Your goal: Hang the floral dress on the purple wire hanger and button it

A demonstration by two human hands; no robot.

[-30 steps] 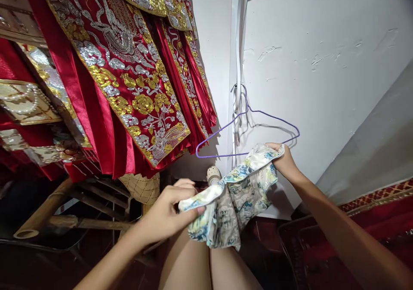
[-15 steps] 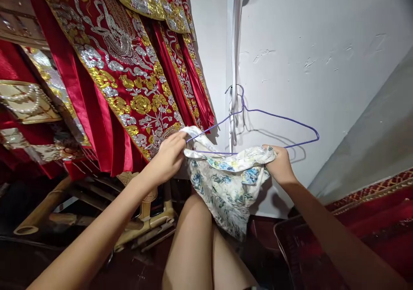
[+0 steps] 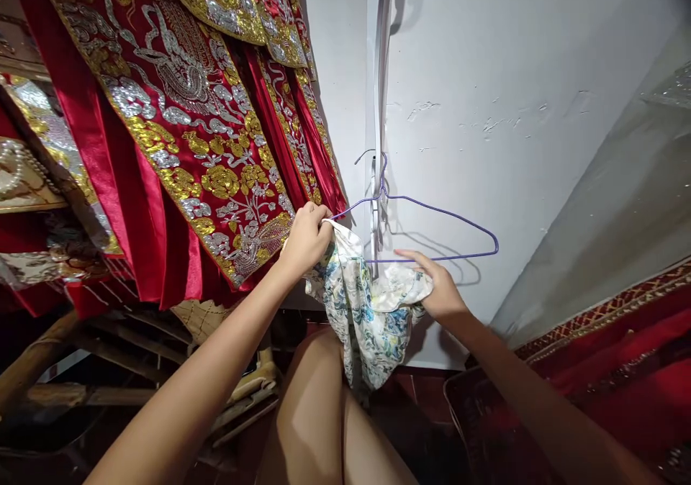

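A white floral-print garment (image 3: 364,319) with blue and yellow-green flowers hangs bunched between my hands; its exact kind does not show. A purple wire hanger (image 3: 453,216) is hooked at a white vertical strip on the wall. The hanger's left shoulder runs into the garment's left opening, where my left hand (image 3: 306,239) is closed around the cloth edge. At the other side, my right hand (image 3: 435,287) has the garment's edge against it, fingers stretched along the hanger's lower bar and thumb hidden. The hanger's right end is bare of cloth.
Red robes (image 3: 216,154) with gold and silver embroidery hang to the left. Below them stands a bamboo frame (image 3: 59,395). Red fabric with a patterned border (image 3: 604,323) lies at the lower right. My knees (image 3: 316,381) are under the garment.
My left hand has risen and turned over the hanger's left shoulder, drawing the cloth up with it. My right hand's fingers have straightened towards the lower bar. The view has shifted slightly.
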